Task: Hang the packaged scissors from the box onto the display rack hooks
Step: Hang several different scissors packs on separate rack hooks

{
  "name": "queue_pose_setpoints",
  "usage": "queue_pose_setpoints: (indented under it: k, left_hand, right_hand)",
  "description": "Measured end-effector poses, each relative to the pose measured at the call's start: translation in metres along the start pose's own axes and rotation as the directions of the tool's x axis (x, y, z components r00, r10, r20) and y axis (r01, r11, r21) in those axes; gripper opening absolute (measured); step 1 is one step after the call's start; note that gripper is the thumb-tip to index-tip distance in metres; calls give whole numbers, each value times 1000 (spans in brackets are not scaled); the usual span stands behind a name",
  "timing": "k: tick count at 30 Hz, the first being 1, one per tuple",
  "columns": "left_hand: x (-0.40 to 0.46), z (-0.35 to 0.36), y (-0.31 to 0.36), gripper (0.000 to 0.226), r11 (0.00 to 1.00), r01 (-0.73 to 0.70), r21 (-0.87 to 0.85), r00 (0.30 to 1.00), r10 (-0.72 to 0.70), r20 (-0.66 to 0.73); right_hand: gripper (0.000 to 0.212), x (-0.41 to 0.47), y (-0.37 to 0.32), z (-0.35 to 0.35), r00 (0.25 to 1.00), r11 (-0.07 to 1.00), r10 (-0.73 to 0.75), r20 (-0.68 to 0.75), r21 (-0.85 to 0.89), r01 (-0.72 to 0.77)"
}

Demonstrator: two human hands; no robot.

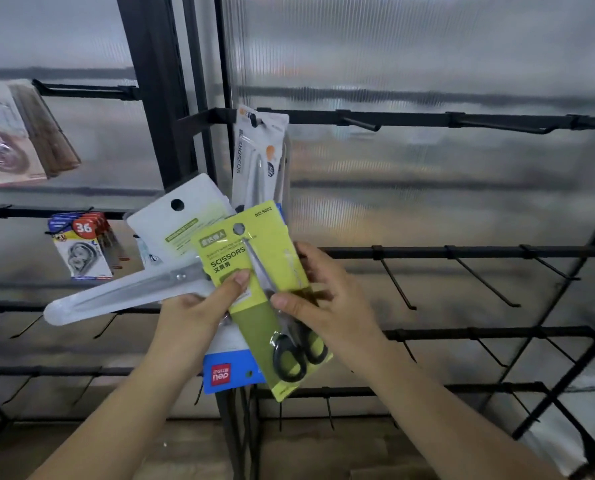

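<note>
Black display rack (427, 117) bars and hooks cross a ribbed translucent wall. Left hand (199, 313) pinches a fan of scissors packs, thumb on the green pack (254, 271). Right hand (327, 299) grips that green pack's edge, fingers (310, 254) curled behind. One white pack (259, 157) hangs above.

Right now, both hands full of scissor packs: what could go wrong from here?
1. The left hand holds a fanned stack; the white pack juts out sideways and could slip while the right hand pulls the green pack free.
2. The green pack's hang hole is small, so it may miss the bare hook.
3. A careless reach could knock the hung pack off its hook.
</note>
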State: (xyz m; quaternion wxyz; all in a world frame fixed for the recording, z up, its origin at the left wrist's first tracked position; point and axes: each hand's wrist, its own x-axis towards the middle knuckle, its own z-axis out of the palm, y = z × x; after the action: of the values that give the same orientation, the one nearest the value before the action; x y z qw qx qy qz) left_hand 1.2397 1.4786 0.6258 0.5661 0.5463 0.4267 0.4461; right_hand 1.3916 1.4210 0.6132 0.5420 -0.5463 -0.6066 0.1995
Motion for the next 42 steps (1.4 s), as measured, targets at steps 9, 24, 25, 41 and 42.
queue_pose_setpoints:
  k: [9,24,25,41,42]
  left_hand:
    - [-1,31,0,56,988,43,146,996,-54,70]
    - [13,42,-1,21,959,-23,-282,978,81,194]
    - [16,39,-3,18,975,-31,-220,969,84,234]
    - [33,37,-7,15,989,-27,-144,963,65,262]
    - [33,37,-5,13,989,-27,-147,965,64,253]
  right_hand:
    - [35,-20,16,-18,964,981,76,-255,193,-26]
    - [35,-8,-4,-47,811,979,79,-579,197,46]
    - [37,-4,-8,-53,800,980,66,-596,188,59]
    - [55,58,-10,-83,818,996,17,-574,-65,-67]
    - [55,64,-12,-84,827,992,22,-562,-87,-86]
